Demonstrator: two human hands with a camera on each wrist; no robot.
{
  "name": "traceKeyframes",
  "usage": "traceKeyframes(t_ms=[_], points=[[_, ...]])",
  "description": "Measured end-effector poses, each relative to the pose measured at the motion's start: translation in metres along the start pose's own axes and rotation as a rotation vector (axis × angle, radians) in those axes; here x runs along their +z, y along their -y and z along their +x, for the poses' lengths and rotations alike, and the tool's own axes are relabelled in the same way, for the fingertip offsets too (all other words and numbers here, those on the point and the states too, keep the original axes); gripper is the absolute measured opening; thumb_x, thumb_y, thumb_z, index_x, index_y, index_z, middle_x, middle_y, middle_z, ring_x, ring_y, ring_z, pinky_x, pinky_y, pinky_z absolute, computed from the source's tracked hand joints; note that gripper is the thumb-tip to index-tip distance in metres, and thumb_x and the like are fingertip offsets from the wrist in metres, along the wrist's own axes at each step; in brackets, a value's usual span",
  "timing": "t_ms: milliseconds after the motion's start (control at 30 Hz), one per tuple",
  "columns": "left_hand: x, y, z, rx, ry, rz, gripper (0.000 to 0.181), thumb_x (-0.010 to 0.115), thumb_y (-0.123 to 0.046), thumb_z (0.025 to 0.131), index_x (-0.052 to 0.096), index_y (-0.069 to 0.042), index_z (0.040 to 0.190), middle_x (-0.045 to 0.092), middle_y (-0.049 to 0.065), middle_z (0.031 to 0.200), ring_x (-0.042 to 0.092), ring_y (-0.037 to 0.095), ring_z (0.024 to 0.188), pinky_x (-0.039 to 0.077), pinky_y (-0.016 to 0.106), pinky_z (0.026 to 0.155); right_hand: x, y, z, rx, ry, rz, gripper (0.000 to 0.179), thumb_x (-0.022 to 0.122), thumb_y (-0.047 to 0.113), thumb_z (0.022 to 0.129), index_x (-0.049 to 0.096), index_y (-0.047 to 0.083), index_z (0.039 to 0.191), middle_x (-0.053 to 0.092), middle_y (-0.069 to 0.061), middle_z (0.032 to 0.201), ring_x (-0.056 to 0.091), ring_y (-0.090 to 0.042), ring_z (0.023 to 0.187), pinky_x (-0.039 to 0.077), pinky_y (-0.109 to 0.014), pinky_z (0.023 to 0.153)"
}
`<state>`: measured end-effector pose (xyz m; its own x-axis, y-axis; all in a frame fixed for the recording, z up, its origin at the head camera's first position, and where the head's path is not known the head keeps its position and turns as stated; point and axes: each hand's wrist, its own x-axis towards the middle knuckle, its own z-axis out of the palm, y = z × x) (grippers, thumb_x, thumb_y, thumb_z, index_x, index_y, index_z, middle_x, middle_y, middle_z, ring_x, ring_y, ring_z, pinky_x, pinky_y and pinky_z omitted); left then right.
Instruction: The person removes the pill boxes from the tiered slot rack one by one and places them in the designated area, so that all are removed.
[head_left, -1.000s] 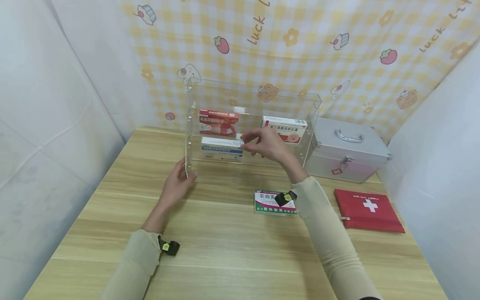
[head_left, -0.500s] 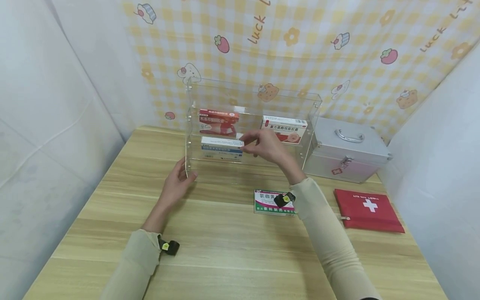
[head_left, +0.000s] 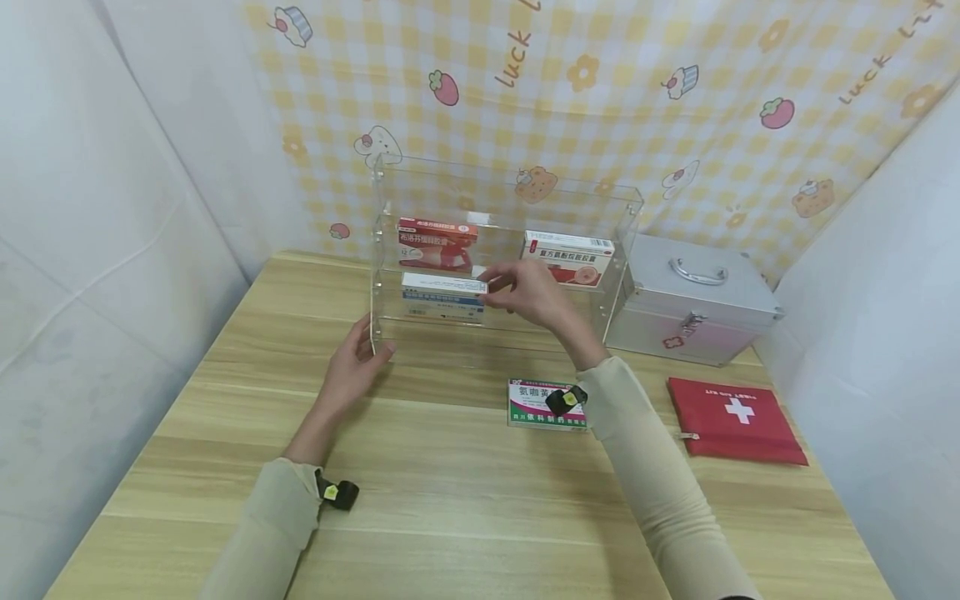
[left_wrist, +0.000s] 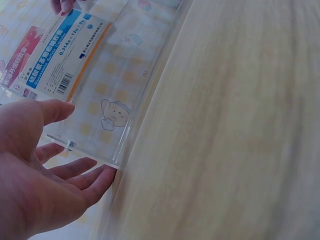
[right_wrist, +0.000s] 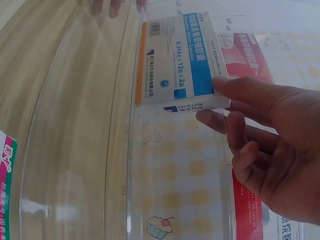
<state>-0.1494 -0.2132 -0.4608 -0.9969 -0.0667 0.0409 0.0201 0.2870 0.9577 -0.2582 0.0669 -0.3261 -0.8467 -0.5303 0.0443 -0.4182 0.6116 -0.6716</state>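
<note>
A clear acrylic display shelf point(head_left: 510, 171) stands on the table. My left hand point(head_left: 356, 362) holds its lower left side panel, thumb in front and fingers along the outside. My right hand point(head_left: 528, 292) pinches the near right end of a white and blue capsule box point(head_left: 442, 300), thumb on the front edge in the right wrist view and fingers behind. That box stands upright on a lower tier. Above it sits a red medicine box point(head_left: 437, 246). A white and red medicine box point(head_left: 577, 258) stands on the upper right, partly covered by my right hand.
A green and white medicine box point(head_left: 543, 417) lies on the table before the shelf, partly under my right wrist camera. At right are a silver case point(head_left: 697, 300) and a red first aid pouch point(head_left: 738, 425). A checked curtain point(head_left: 480, 100) hangs behind.
The right hand and the capsule box have shifted very slightly left. The left hand has stayed at the shelf's side.
</note>
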Motion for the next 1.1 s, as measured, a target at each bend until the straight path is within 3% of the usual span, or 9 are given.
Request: traceKeyframes(t_ms=[333,500,1100], points=[[0.0001,-0.0014,-0.0007,0.000,-0.007,0.002,0.070,0.060,-0.025,0.099,0.021,-0.018,0.157,0.038,0.025,0.148,0.044,0.041,0.131,0.041,0.052,0.105,0.0008,-0.0010,0.0007,0.007,-0.006,-0.003,0.026,0.079,0.018,0.085,0.073,0.012,0.110,0.073,-0.003,0.098,0.068,-0.019,0.078,0.058,-0.031,0.061],[0.0004,-0.0009,-0.0005,-0.003,-0.001,-0.002,0.071,0.061,-0.025,0.099,0.020,-0.018,0.157,0.037,0.025,0.149,0.043,0.042,0.132,0.040,0.053,0.106,0.0012,-0.0016,0.0004,0.014,-0.017,0.006,0.026,0.080,0.018,0.084,0.074,0.013,0.109,0.073,-0.003,0.099,0.068,-0.025,0.079,0.057,-0.032,0.061],[-0.0005,0.0008,-0.0001,-0.011,-0.002,0.011,0.071,0.060,-0.030,0.099,0.021,-0.017,0.157,0.040,0.024,0.148,0.045,0.041,0.130,0.039,0.054,0.107,-0.0045,-0.0032,0.0005,-0.040,-0.029,-0.007,0.028,0.079,0.021,0.085,0.073,0.011,0.111,0.073,-0.003,0.097,0.065,-0.022,0.064,0.055,-0.031,0.056]])
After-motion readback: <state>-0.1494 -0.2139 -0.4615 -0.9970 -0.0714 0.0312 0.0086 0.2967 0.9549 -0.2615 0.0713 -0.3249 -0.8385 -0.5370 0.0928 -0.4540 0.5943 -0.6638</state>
